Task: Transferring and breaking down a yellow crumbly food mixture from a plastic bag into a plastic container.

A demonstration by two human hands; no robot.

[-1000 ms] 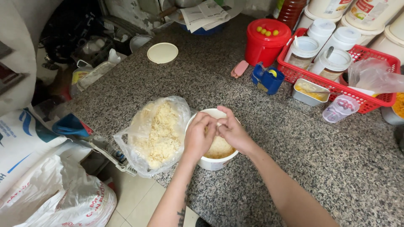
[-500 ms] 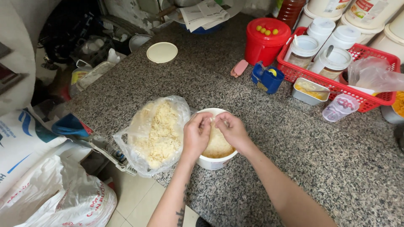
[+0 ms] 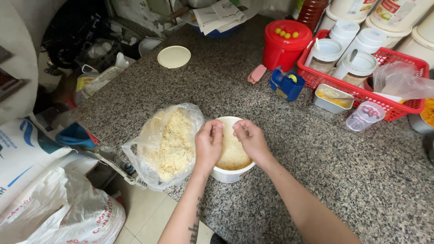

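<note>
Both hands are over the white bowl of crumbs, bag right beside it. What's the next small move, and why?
Probably rub the fingers together so the crumbs drop into the white bowl. The left hand and right hand hover over it, fingers curled, and it looks only part full. The plastic bag to the left holds plenty more.

Red lidded bucket [image 3: 285,44], red basket [image 3: 398,81], blue holder [image 3: 286,84], perhaps soap [image 3: 257,73]

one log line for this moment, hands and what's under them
left hand: over white bowl | right hand: over bowl, fingers curled | bowl: pale crumbly food | plastic bag: left of bowl, same food
</note>
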